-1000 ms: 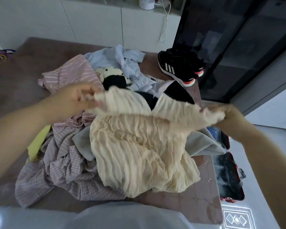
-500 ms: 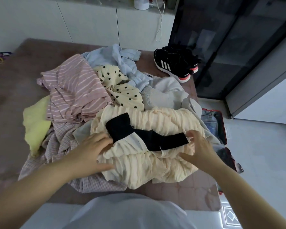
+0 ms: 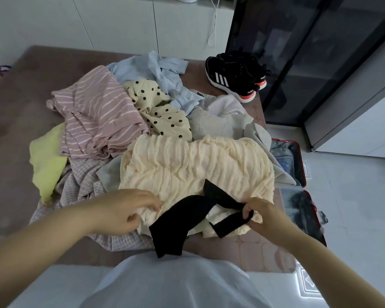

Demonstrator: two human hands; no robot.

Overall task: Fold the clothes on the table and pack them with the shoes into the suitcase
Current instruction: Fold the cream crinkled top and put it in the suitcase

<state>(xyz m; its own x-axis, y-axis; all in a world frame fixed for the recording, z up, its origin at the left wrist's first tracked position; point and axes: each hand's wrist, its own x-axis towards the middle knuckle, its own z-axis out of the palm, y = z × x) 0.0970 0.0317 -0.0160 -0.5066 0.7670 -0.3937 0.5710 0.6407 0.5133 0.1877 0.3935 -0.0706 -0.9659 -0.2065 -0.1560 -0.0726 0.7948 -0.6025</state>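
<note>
At the near edge of the surface (image 3: 20, 121), the right hand (image 3: 262, 215) clamps its grip on the black strap (image 3: 180, 216), which runs leftward toward the left hand (image 3: 125, 210), whose grip pinches the cream garment (image 3: 187, 165).

Lowered the cream pleated top (image 3: 196, 165) flat; pulled its black tie (image 3: 178, 221) to the near edge, pinched in the right hand (image 3: 262, 216), left hand (image 3: 125, 210) gripping the hem.

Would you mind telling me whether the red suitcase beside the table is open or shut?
Open: the red suitcase lies with both halves apart, inner linings showing.
</note>
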